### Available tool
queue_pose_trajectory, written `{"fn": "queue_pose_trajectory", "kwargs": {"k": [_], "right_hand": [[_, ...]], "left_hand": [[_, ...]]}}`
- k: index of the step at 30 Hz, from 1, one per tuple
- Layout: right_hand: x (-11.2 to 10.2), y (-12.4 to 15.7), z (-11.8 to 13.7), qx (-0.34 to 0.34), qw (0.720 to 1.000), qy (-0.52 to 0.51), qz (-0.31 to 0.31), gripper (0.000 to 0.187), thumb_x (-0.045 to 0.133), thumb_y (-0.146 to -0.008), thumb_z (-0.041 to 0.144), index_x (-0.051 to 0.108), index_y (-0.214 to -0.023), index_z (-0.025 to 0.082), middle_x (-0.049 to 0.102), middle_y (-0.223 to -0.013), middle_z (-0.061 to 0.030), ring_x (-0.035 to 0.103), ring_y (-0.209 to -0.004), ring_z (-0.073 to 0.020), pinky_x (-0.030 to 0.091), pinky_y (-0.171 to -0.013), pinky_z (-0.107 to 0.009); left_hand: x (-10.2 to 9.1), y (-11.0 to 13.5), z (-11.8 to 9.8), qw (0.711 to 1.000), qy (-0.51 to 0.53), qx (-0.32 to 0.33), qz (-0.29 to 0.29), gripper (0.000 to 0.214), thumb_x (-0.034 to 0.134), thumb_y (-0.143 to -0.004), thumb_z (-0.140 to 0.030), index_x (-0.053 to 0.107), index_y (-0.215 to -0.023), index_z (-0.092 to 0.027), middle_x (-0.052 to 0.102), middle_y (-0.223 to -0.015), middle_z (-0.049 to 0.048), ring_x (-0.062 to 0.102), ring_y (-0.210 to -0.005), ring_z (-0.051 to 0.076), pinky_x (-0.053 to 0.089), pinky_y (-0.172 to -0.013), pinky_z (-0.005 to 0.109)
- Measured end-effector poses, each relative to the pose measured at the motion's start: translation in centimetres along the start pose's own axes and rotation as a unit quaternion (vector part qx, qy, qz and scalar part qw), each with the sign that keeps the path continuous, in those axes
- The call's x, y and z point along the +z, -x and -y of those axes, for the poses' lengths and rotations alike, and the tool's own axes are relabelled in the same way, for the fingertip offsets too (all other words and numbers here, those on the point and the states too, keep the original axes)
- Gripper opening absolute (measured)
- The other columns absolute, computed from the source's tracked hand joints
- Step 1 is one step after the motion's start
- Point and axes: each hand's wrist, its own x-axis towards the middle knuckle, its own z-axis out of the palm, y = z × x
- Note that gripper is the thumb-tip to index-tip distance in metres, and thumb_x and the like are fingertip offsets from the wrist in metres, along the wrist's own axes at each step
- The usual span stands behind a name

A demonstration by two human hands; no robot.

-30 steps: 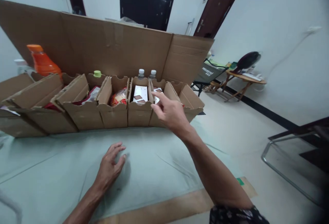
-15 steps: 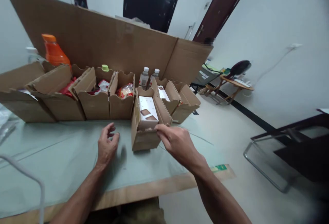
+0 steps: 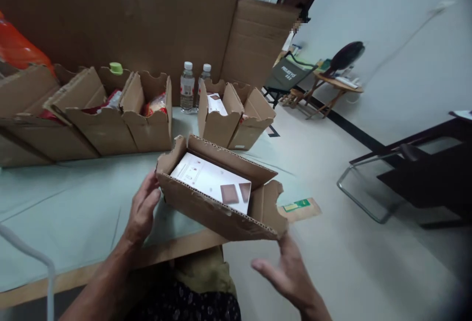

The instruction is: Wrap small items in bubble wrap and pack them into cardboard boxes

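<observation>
A narrow open cardboard bin (image 3: 217, 215) is turned crosswise in front of me, tilted, its right end past the table's front edge. Inside lies a white carton (image 3: 202, 178) printed with brown squares. My left hand (image 3: 142, 210) is against the bin's left end, its fingertips partly hidden behind the cardboard. At the lower right corner, my right hand (image 3: 291, 272) supports the bin with fingers partly hidden by it and the thumb spread away.
Several cardboard bins (image 3: 106, 131) with packets stand in a row behind. Two clear bottles (image 3: 187, 87) fill part of the gap before a tall cardboard panel (image 3: 177, 31). A grey metal tube (image 3: 33, 252) curves at left; a folding chair (image 3: 295, 72) stands beyond on the floor.
The bin with the white carton has come out of the row toward me and turned sideways. My left hand has reached its left end; my right hand has shifted lower right. The view has tilted down.
</observation>
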Motion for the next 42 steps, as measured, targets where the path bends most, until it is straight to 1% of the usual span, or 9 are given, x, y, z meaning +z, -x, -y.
{"fn": "queue_pose_trajectory", "kwargs": {"k": [4, 11, 18, 25, 33, 36, 38, 40, 42], "right_hand": [[3.8, -2.1, 0.5, 0.036, 0.999, -0.003, -0.028, 0.061, 0.070, -0.088, 0.045, 0.053, -0.141, 0.020, 0.069, -0.128, -0.0152, 0.066, -0.120, -0.0360, 0.057, -0.100, -0.051], [7.6, -10.2, 2.2, -0.019, 0.993, -0.110, 0.045, 0.049, 0.065, -0.089, 0.035, 0.055, -0.135, 0.020, 0.068, -0.129, -0.0136, 0.066, -0.118, -0.0318, 0.057, -0.099, -0.048], [2.1, -13.0, 3.5, -0.161, 0.985, 0.043, -0.038, 0.064, 0.061, -0.096, 0.041, 0.042, -0.154, 0.023, 0.057, -0.147, -0.0152, 0.051, -0.138, -0.0356, 0.045, -0.110, -0.056], [0.2, -19.4, 10.2, -0.294, 0.898, 0.261, 0.198, 0.067, 0.070, -0.087, 0.057, 0.059, -0.136, 0.013, 0.073, -0.119, -0.0198, 0.067, -0.111, -0.0361, 0.043, -0.105, -0.057], [2.7, -21.2, 10.8, -0.250, 0.917, 0.117, 0.288, 0.066, 0.077, -0.079, 0.061, 0.064, -0.131, 0.024, 0.077, -0.111, -0.0108, 0.070, -0.104, -0.0343, 0.048, -0.100, -0.052], [1.0, -19.8, 9.8, -0.281, 0.927, 0.125, 0.215, 0.073, 0.079, -0.080, 0.057, 0.057, -0.143, 0.027, 0.071, -0.130, -0.0112, 0.063, -0.123, -0.0383, 0.042, -0.108, -0.057], [0.0, -18.0, 8.1, -0.267, 0.955, 0.103, 0.073, 0.068, 0.076, -0.085, 0.051, 0.055, -0.145, 0.030, 0.068, -0.135, -0.0099, 0.058, -0.130, -0.0383, 0.040, -0.112, -0.058], [0.0, -15.8, 5.6, -0.194, 0.978, 0.071, -0.043, 0.059, 0.071, -0.090, 0.044, 0.054, -0.145, 0.030, 0.069, -0.132, -0.0097, 0.061, -0.127, -0.0357, 0.044, -0.109, -0.056], [1.4, -13.8, 3.2, -0.109, 0.993, 0.040, -0.027, 0.054, 0.069, -0.091, 0.043, 0.056, -0.141, 0.027, 0.071, -0.127, -0.0102, 0.067, -0.116, -0.0330, 0.053, -0.099, -0.051]], "left_hand": [[0.5, 2.2, -1.0, 1.000, -0.014, 0.007, 0.021, 0.060, 0.071, -0.086, -0.045, 0.058, -0.140, -0.020, 0.065, -0.138, 0.0109, 0.057, -0.131, 0.031, 0.046, -0.110, 0.042], [-3.2, 2.1, -1.8, 0.980, -0.103, 0.039, -0.164, 0.049, 0.076, -0.080, -0.045, 0.064, -0.119, -0.017, 0.070, -0.114, 0.0074, 0.064, -0.109, 0.024, 0.050, -0.095, 0.033], [-5.4, 2.6, 0.3, 0.977, -0.176, 0.014, -0.118, 0.041, 0.069, -0.086, -0.044, 0.061, -0.119, -0.019, 0.066, -0.118, 0.0089, 0.061, -0.114, 0.026, 0.046, -0.099, 0.038], [-4.4, 2.5, 0.3, 0.956, -0.256, 0.010, -0.144, 0.039, 0.067, -0.085, -0.043, 0.061, -0.116, -0.021, 0.068, -0.109, 0.0080, 0.063, -0.103, 0.027, 0.050, -0.091, 0.042], [-4.3, 2.7, 0.4, 0.957, -0.249, 0.016, -0.149, 0.036, 0.067, -0.085, -0.042, 0.062, -0.115, -0.023, 0.069, -0.106, 0.0080, 0.065, -0.100, 0.027, 0.053, -0.089, 0.044], [-4.7, 2.8, 0.4, 0.957, -0.246, 0.006, -0.151, 0.042, 0.067, -0.086, -0.043, 0.061, -0.122, -0.023, 0.069, -0.113, 0.0100, 0.065, -0.107, 0.029, 0.052, -0.096, 0.048], [-5.2, 3.0, 0.5, 0.956, -0.243, 0.003, -0.162, 0.050, 0.067, -0.086, -0.045, 0.058, -0.130, -0.023, 0.067, -0.122, 0.0117, 0.064, -0.114, 0.030, 0.050, -0.101, 0.050], [-5.5, 3.3, 0.5, 0.955, -0.239, -0.001, -0.177, 0.057, 0.068, -0.085, -0.046, 0.054, -0.136, -0.024, 0.064, -0.131, 0.0128, 0.064, -0.115, 0.030, 0.051, -0.101, 0.051], [-5.6, 3.4, 0.4, 0.957, -0.232, -0.001, -0.177, 0.057, 0.069, -0.084, -0.046, 0.055, -0.135, -0.025, 0.063, -0.134, 0.0125, 0.066, -0.110, 0.028, 0.054, -0.097, 0.048]]}}
